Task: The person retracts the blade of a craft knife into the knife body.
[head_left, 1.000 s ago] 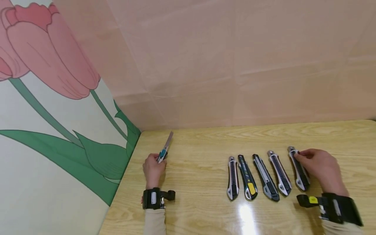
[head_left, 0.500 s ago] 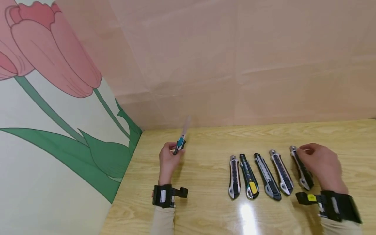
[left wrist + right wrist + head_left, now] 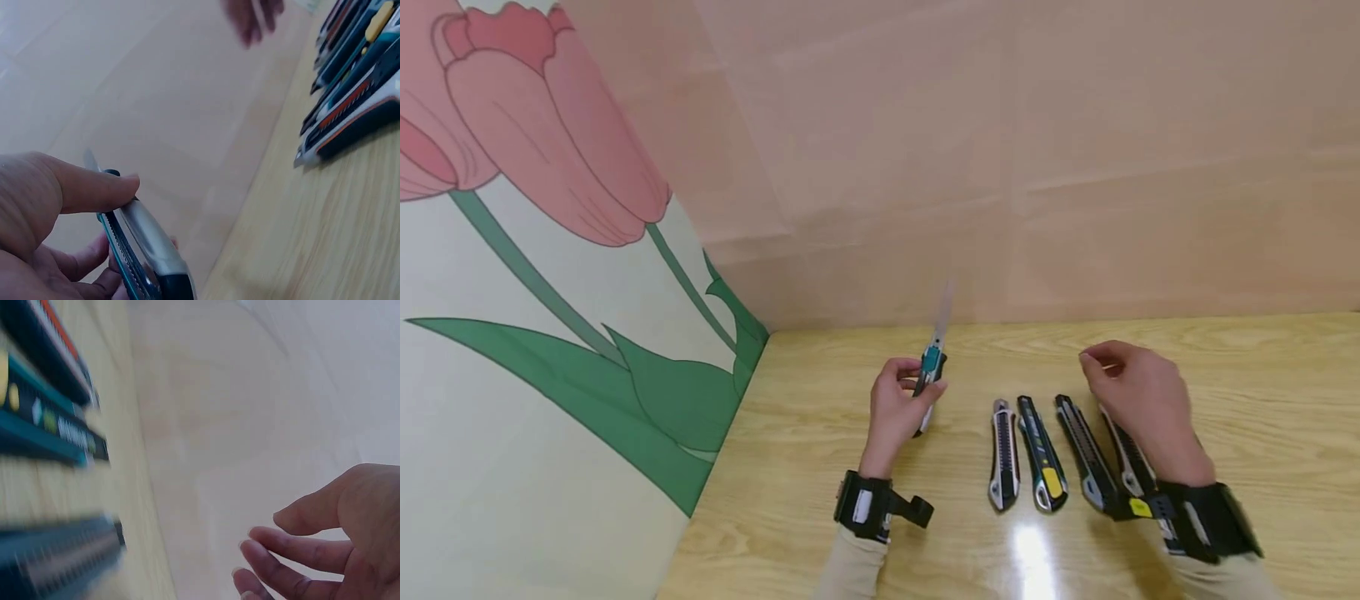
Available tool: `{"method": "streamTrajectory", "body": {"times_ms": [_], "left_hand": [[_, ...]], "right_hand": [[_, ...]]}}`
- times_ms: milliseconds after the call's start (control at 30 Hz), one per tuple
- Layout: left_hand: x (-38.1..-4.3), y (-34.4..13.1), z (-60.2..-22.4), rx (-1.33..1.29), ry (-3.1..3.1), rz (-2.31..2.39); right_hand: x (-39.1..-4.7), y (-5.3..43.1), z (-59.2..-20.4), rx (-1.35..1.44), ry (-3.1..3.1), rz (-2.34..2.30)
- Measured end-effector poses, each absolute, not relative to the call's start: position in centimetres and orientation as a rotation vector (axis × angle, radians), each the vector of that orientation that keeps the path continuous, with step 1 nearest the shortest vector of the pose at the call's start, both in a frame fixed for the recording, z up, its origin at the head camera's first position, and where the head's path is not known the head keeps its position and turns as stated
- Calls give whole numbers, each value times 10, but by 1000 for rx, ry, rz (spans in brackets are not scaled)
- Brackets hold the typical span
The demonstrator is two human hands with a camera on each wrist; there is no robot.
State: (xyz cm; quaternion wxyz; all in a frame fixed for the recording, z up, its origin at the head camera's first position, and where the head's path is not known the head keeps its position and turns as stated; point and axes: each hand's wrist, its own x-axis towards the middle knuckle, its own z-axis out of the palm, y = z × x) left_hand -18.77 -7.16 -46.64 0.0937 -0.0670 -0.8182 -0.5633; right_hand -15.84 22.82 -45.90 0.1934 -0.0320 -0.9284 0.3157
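My left hand (image 3: 898, 408) grips a teal and black utility knife (image 3: 932, 362) between thumb and fingers, held up off the table with its long blade (image 3: 944, 312) out and pointing up. The left wrist view shows the thumb lying along the handle of this utility knife (image 3: 153, 244). Over the right end of a row of utility knives hovers my right hand (image 3: 1146, 408), its fingers loosely bent. Nothing is between the fingers of that hand (image 3: 350, 544) in the right wrist view. It covers part of a dark utility knife (image 3: 1131, 458) and hides the rightmost one.
Side by side on the wooden table (image 3: 820, 517) lie a slim utility knife (image 3: 1004, 458), one with a yellow button (image 3: 1042, 450) and a grey-black one (image 3: 1086, 450). A pink cloth backdrop (image 3: 865, 167) rises behind the table, and a tulip-printed sheet (image 3: 550, 275) borders the left.
My left hand has moved right and slightly upward with its utility knife, toward the row. My right hand has left the rightmost utility knife and moved left, above its neighbours.
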Motion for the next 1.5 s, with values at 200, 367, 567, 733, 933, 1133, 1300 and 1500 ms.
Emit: {"method": "streamTrajectory", "body": {"times_ms": [200,367,567,733,933,1133,1300,1500], "left_hand": [[-185,-57,-465,-196,-2305,-1880],[-175,-45,-456,-213,-2204,-2011],[-171,-29,-468,-275,-2255,-1971],[-167,-19,-471,-366,-2238,-1989],[-165,-15,-469,-382,-2218,-2033],[-162,-13,-469,-497,-2171,-2333],[-160,-11,-470,-720,-2167,-2618],[-158,-9,-468,-885,-1938,-3007]], "right_hand": [[-163,189,-458,76,-2556,992],[-159,163,-459,189,-2539,1146],[-154,144,-457,249,-2560,1364],[-151,137,-455,265,-2535,1518],[-149,134,-457,141,-2406,1694],[-148,134,-453,76,-2308,1801],[-146,137,-447,196,-2169,2022],[-142,139,-438,339,-2229,2066]]}}
